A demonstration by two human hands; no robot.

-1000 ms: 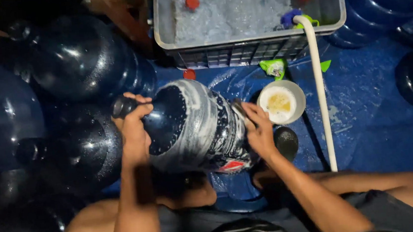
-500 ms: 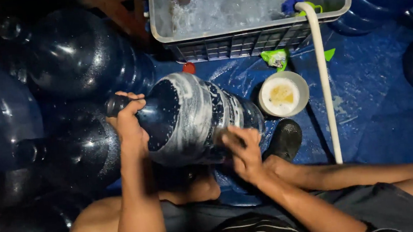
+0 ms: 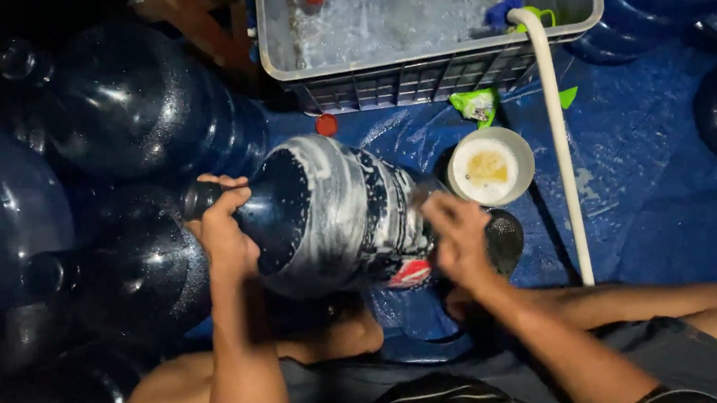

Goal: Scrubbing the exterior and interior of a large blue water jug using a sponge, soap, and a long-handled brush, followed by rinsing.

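Observation:
A large dark blue water jug (image 3: 333,212) lies on its side across my lap, its body streaked with white soap foam. My left hand (image 3: 224,222) is closed around the jug's neck at the left. My right hand (image 3: 457,236) presses against the jug's base end, blurred with motion; what it holds, if anything, cannot be made out. A white bowl (image 3: 491,166) with yellowish soapy liquid sits on the blue tarp just beyond my right hand.
A grey crate tub (image 3: 416,71) of foamy water with red caps stands at the top. A white hose (image 3: 559,141) runs from it down the blue tarp (image 3: 660,192). Several dark blue jugs (image 3: 108,111) crowd the left and the right edge. A red cap (image 3: 327,125) and green sachet (image 3: 476,105) lie nearby.
My right hand has slid along the jug's base end, down and then back up to the right. The jug has turned slightly, and my left hand stays on the neck.

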